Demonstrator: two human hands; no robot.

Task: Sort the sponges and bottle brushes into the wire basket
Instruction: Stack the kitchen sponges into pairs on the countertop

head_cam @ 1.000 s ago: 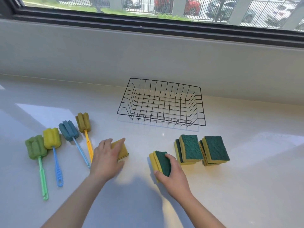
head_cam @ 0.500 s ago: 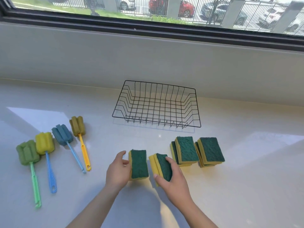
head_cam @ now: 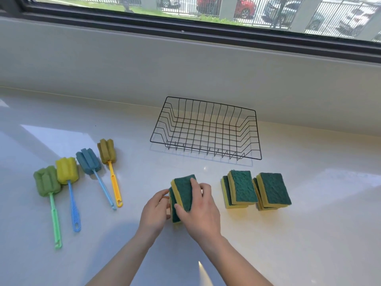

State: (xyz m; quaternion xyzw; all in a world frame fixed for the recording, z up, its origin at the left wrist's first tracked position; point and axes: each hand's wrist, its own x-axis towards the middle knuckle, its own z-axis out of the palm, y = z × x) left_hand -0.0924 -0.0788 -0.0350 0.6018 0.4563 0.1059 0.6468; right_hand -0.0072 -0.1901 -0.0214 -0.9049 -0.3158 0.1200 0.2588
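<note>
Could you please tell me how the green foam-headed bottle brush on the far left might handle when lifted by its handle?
The green foam-headed bottle brush probably feels light: porous-looking foam head, thin plastic handle. The bulky head on that slim handle may nod downward. Its lobed head likely resists rolling.

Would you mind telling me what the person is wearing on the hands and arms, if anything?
Nothing that shows. The left hand and right hand are bare: no gloves, no rings on the fingers, no watch or bracelet. Both forearms are uncovered down to the picture's edge, so no sleeve is visible.
</note>
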